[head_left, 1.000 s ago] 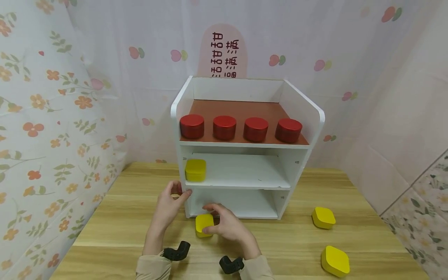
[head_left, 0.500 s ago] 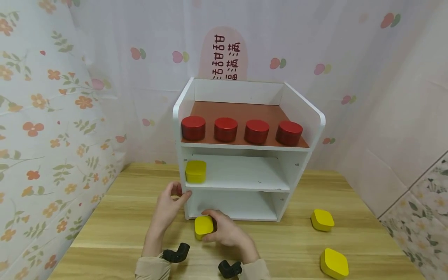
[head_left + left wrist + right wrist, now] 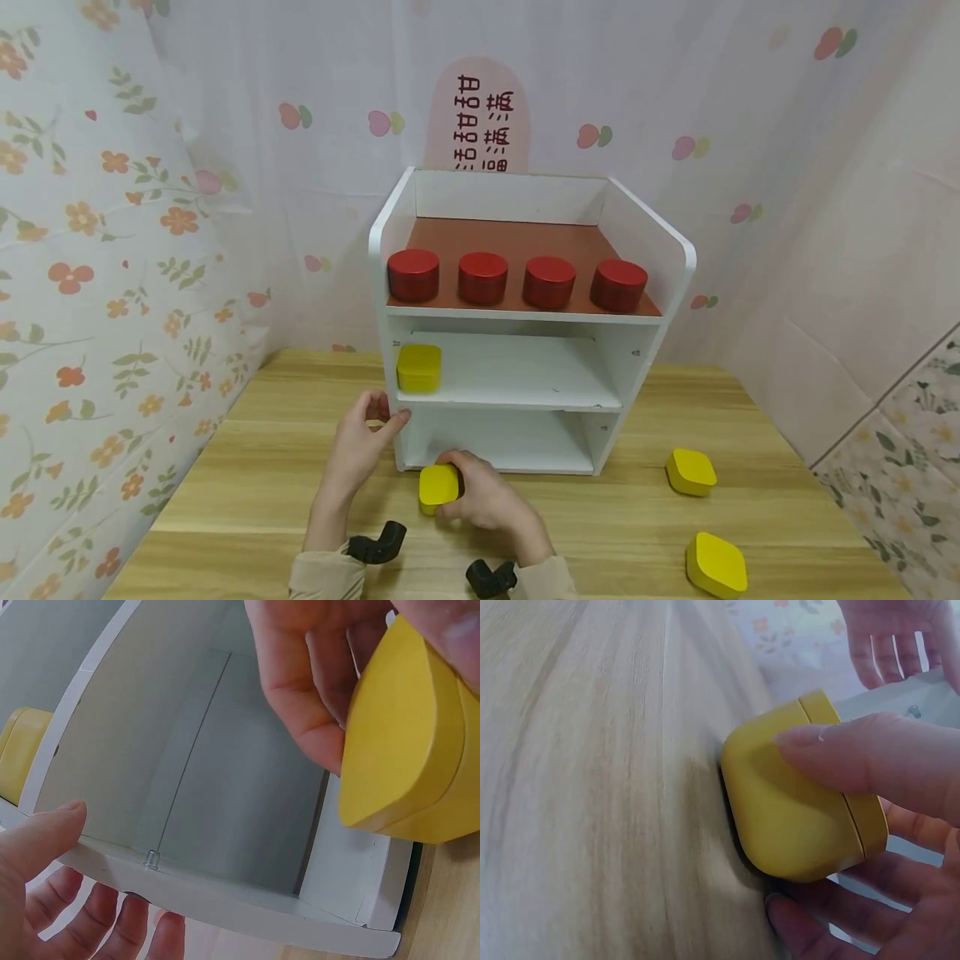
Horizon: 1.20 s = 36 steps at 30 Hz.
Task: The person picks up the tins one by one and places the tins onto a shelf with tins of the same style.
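Observation:
My right hand grips a yellow rounded-square tin in front of the white shelf unit. In the right wrist view the thumb lies across the tin and the fingers are on its opposite side; the tin is at the tabletop. My left hand holds the left side panel of the unit, thumb inside and fingers outside. A second yellow tin stands at the left end of the middle shelf.
Several round red tins stand in a row along the front of the top shelf. Two more yellow tins, a farther one and a nearer one, lie on the wooden table. Patterned cloth hangs behind and at both sides.
My right hand has closed in around the yellow tin, fingers and thumb now against it. My left hand stays at the side panel. The head view has shifted slightly.

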{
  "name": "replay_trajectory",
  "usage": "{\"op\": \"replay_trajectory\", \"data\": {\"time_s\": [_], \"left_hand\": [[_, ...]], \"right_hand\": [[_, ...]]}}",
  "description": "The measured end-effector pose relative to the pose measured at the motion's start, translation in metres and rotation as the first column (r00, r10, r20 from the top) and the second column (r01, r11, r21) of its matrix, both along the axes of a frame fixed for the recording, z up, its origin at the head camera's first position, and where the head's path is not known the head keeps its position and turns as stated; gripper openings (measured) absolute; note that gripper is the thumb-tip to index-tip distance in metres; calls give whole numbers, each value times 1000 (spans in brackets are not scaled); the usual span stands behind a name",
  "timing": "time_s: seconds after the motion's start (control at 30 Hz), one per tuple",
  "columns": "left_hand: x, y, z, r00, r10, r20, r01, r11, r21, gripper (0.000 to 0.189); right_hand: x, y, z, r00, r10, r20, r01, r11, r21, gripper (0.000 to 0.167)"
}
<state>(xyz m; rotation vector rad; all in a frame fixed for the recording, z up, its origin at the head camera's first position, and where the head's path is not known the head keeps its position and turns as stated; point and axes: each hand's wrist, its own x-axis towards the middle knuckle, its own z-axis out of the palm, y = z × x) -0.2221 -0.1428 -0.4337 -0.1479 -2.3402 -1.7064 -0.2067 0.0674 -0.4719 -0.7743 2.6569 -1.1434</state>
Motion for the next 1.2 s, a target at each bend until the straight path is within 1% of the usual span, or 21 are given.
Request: {"op": "replay_trajectory", "data": {"time_s": [0.2,0.33,0.43,0.63,0.8,0.97,1.1,1.2], "left_hand": [[0,1,0,1000,9,0,-9,1000,-12,28],[1,2,2,1000,1,6,-1,1000,-11,28],[1,2,3,1000,-5,11,6,1000,-7,28],[1,1,1,1000,-3,10,3,1000,-5,29],[2,0,0,1000,-3,1,3,1000,10,28],[0,0,0,1000,0,-1,0,1000,6,27],[-1,1,1,1000,-3,2,3,1000,2,27],[0,1,3,1000,-6,8,6,1000,6,27]], "right_hand": [[1,1,5,1000,-22,16,23,1000,-20,57],[3,5,13,999,-29,-23,28,999,-33,56],[5,9,20,999,-26,-44,24,999,-49,55],[10,14,36,999,-27,-40,23,995,-96,57],[16,18,48,997,-23,-70,16,995,-101,58],[22,25,63,998,-14,-64,3,985,-172,61],[28,35,77,997,-49,-64,34,976,-215,64],[29,41,86,994,-65,-92,40,968,-249,63]]}}
